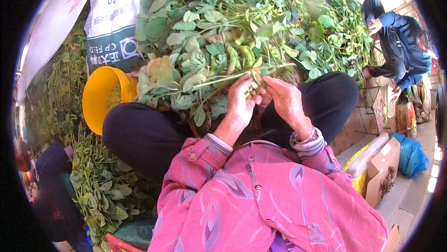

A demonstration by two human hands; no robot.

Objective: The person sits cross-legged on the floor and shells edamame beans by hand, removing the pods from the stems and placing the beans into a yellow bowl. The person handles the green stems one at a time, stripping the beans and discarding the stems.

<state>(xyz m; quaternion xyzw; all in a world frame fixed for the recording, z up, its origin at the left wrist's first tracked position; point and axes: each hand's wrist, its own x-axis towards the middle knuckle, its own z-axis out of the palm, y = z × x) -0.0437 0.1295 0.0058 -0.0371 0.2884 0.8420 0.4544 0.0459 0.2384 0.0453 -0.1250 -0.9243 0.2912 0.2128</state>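
Observation:
My left hand (241,100) is curled around several green bean pods (252,93), above the space between my knees. Close against it, the fingertips of my right hand (288,100) meet a pod (257,77) at the left fingertips. Just beyond my hands, a stripped-looking stem (223,78) lies across the heap of bean plants (195,42). Plump pods (247,56) still hang on the stalks there. By my left knee, a yellow bucket (91,102) is tilted toward me, with pale green shelled beans (113,96) inside.
A printed white-and-green feed sack (111,42) lies behind the bucket. More bean plants (101,182) are heaped at left. One person (401,46) sits at far right, another (56,189) at far left. A cardboard box (384,168) and blue bag (408,154) stand at right.

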